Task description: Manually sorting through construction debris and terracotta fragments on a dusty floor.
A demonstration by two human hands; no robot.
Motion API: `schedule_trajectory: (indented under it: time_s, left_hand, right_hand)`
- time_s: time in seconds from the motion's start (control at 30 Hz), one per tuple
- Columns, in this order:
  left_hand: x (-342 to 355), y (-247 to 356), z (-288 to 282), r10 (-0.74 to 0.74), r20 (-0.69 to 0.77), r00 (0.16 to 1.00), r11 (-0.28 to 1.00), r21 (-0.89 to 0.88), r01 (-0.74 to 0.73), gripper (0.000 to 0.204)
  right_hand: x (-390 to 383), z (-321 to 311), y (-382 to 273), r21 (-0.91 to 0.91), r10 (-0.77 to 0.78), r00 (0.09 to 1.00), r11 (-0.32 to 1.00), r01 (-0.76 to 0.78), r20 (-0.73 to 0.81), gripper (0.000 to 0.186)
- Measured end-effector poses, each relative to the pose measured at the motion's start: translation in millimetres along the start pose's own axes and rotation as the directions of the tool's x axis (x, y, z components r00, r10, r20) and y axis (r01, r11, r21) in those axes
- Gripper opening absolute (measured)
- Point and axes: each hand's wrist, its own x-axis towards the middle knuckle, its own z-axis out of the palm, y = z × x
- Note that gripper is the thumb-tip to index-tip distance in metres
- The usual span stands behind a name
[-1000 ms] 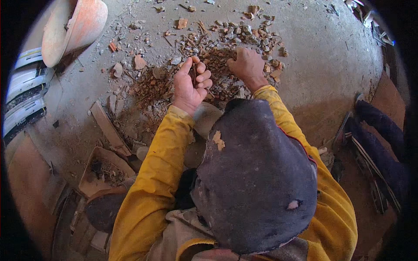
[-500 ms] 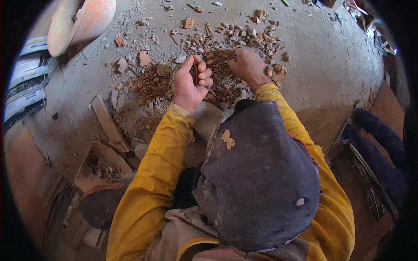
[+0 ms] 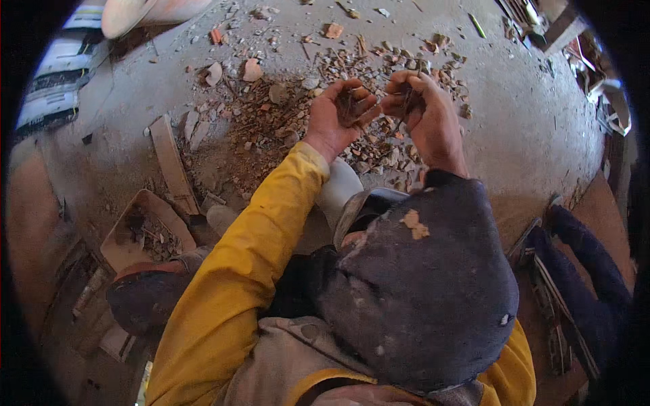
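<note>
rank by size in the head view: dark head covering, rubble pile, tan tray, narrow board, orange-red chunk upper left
1. Dark head covering and rubble pile: unsure, since the covering is nearer the camera and the pile's edges scatter
2. Tan tray
3. Narrow board
4. Orange-red chunk

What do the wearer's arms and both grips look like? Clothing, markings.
Long yellow sleeves. The left sleeve is creased, with a duller, grimy cuff. The right sleeve is mostly hidden behind the dark cap, its cuff out of sight. The left grip and right grip are bare hands, ungloved.
</note>
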Motion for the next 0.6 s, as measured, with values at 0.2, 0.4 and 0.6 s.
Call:
schedule_trajectory:
  time_s: [0.2,0.4,0.6]
  left_hand:
    - [-1.9,2.6,15.3,0.109,0.059,0.992,0.994,0.000,-0.109,0.034]
    - [-12.7,27.6,22.9,0.061,0.103,0.993,0.986,-0.163,-0.044,0.029]
    - [-35.0,93.2,85.2,0.271,0.144,0.952,0.962,-0.083,-0.261,0.024]
  right_hand:
    - [-10.2,34.6,-9.1,-0.598,-0.102,0.986,0.785,0.161,0.130,0.036]
    - [12.5,10.4,-8.2,-0.030,-0.235,0.970,0.972,0.233,-0.063,0.034]
    - [7.2,-60.4,34.9,-0.390,-0.208,0.943,0.916,0.094,-0.261,0.023]
